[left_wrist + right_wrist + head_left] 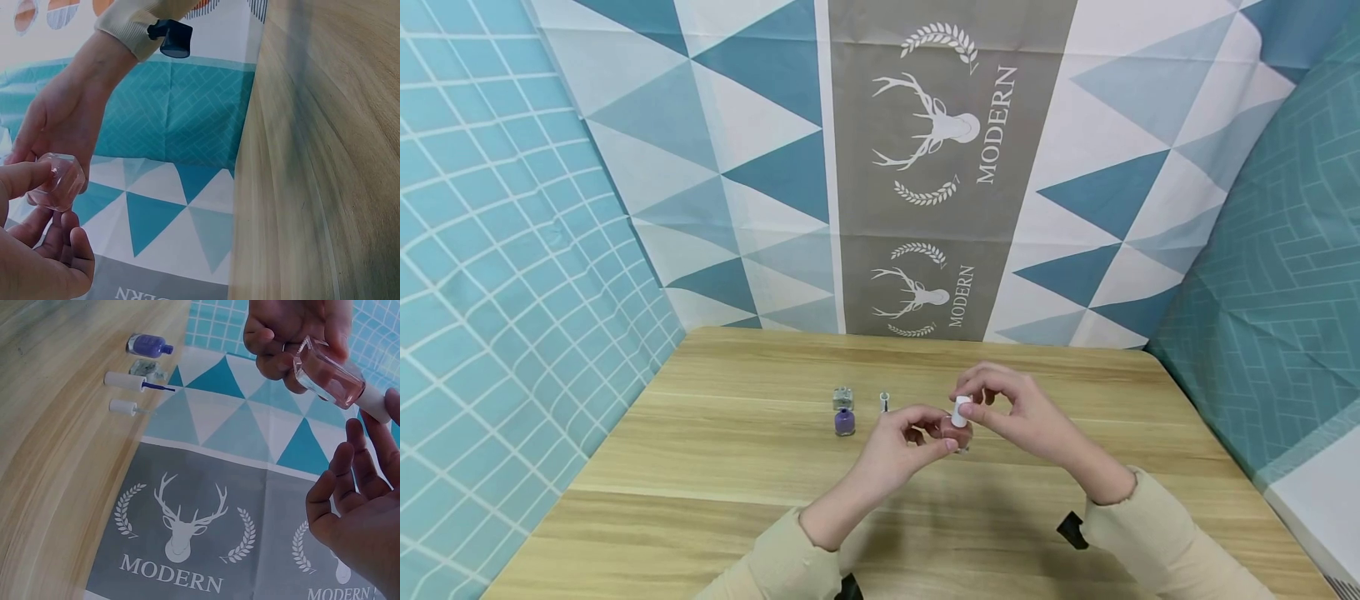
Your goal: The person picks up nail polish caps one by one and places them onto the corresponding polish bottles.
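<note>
Above the table, my left hand [891, 446] grips a faceted glass nail polish bottle [953, 433] of pink polish between thumb and fingers. The bottle's white cap [960, 412] is pinched by my right hand [1018, 412]. In the right wrist view the cap [373, 403] sits at the neck end of the tilted bottle [328, 374]; whether it is screwed tight I cannot tell. The left wrist view shows the bottle's glass base [59, 181] between the hands, with the cap hidden there.
Left of the hands stand an uncapped purple nail polish bottle [845, 422] and a clear one [842, 398]. Two white brush caps lie nearby: a purple-stained brush cap [125, 381] and a pale brush cap [123, 407]. Patterned cloths border the wooden table [715, 467].
</note>
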Tool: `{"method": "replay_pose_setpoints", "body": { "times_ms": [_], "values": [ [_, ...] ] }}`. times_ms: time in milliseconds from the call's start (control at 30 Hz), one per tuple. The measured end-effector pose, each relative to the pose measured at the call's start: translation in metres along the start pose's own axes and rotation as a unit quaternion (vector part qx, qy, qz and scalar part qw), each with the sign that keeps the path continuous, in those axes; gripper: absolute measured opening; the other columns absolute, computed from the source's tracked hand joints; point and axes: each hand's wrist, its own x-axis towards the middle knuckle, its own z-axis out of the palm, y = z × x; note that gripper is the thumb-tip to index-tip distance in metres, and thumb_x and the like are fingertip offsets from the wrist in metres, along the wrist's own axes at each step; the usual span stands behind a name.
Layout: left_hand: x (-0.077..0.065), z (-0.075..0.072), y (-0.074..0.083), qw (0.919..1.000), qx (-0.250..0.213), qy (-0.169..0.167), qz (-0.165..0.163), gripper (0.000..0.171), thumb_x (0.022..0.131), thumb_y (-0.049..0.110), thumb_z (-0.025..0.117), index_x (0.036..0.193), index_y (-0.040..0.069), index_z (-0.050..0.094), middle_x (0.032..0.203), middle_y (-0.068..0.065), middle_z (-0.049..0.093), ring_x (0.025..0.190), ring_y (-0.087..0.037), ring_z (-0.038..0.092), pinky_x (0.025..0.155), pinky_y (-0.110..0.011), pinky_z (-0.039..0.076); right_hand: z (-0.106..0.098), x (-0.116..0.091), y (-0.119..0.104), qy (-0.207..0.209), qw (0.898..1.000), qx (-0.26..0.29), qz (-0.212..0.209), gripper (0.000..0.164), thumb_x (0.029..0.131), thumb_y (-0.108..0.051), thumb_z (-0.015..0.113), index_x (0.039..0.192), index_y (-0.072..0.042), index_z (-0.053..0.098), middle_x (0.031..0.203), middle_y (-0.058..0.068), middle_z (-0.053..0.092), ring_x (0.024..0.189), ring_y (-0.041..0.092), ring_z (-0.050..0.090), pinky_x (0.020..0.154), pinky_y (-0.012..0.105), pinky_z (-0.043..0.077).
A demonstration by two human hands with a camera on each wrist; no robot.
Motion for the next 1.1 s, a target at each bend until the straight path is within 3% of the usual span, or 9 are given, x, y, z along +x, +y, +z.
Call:
{"method": "replay_pose_setpoints", "body": {
  "times_ms": [267, 500, 600, 667, 833, 967, 1100],
  "values": [
    [-0.002, 0.0, 0.001, 0.9999, 0.011, -0.001, 0.0, 0.022, 0.082, 0.02, 0.074, 0.103, 0.014, 0.07, 0.093, 0.0, 0.067, 0.086, -0.012, 0.057, 0.07, -0.022, 0.045, 0.003, 0.001, -0.001, 0.011, 1.0, 0.01, 0.009, 0.017, 0.082, -0.007, 0.072, 0.086, -0.022, 0.064, 0.092, -0.007, 0.062, 0.076, 0.009, 0.052, 0.065, 0.027, 0.043],
    [-0.001, 0.0, 0.001, 1.0, 0.003, 0.001, 0.008, 0.021, 0.082, 0.015, 0.073, 0.102, 0.011, 0.069, 0.092, -0.004, 0.067, 0.083, -0.011, 0.056, 0.069, -0.021, 0.046, 0.003, 0.004, -0.02, 0.028, 0.999, 0.009, 0.019, 0.021, 0.077, 0.003, 0.073, 0.079, -0.013, 0.059, 0.086, 0.001, 0.061, 0.072, 0.009, 0.051, 0.064, 0.025, 0.042],
    [-0.001, 0.001, 0.001, 1.0, 0.004, 0.002, 0.006, 0.021, 0.081, 0.016, 0.074, 0.101, 0.013, 0.07, 0.091, -0.002, 0.068, 0.084, -0.011, 0.056, 0.069, -0.021, 0.045, 0.004, 0.003, -0.016, 0.026, 0.999, 0.009, 0.04, 0.022, 0.077, -0.003, 0.075, 0.077, -0.015, 0.057, 0.086, -0.001, 0.061, 0.075, 0.01, 0.053, 0.066, 0.025, 0.043],
    [-0.003, 0.001, 0.011, 1.0, 0.003, 0.001, 0.004, 0.019, 0.081, 0.013, 0.073, 0.1, 0.01, 0.07, 0.091, -0.005, 0.068, 0.083, -0.013, 0.056, 0.069, -0.021, 0.045, 0.004, 0.003, -0.013, 0.027, 0.998, 0.008, 0.049, 0.023, 0.076, -0.004, 0.077, 0.076, -0.016, 0.056, 0.086, -0.001, 0.061, 0.076, 0.009, 0.054, 0.066, 0.025, 0.043],
    [-0.003, 0.001, 0.012, 1.0, 0.006, 0.0, -0.005, 0.022, 0.081, 0.01, 0.073, 0.102, 0.01, 0.07, 0.092, -0.005, 0.068, 0.084, -0.014, 0.056, 0.069, -0.021, 0.044, 0.006, 0.002, -0.005, 0.034, 0.998, 0.009, 0.048, 0.026, 0.075, -0.006, 0.078, 0.074, -0.017, 0.054, 0.087, 0.0, 0.062, 0.079, 0.011, 0.055, 0.065, 0.025, 0.045],
    [0.0, 0.001, 0.0, 1.0, 0.003, 0.002, 0.004, 0.023, 0.081, 0.015, 0.074, 0.103, 0.012, 0.069, 0.092, -0.003, 0.068, 0.084, -0.01, 0.057, 0.069, -0.021, 0.046, 0.007, 0.002, 0.0, 0.03, 0.998, 0.004, 0.048, 0.02, 0.077, -0.012, 0.078, 0.088, -0.017, 0.062, 0.091, -0.004, 0.061, 0.078, 0.014, 0.054, 0.065, 0.026, 0.045],
    [0.0, 0.0, -0.002, 0.9999, -0.005, 0.005, 0.011, 0.024, 0.082, 0.016, 0.073, 0.104, 0.011, 0.069, 0.094, -0.003, 0.067, 0.084, -0.01, 0.057, 0.07, -0.022, 0.047, 0.005, 0.001, -0.002, 0.015, 0.998, -0.007, 0.056, 0.037, 0.079, -0.014, 0.076, 0.114, -0.019, 0.064, 0.099, -0.006, 0.061, 0.082, 0.012, 0.051, 0.069, 0.027, 0.047]
  ]
}}
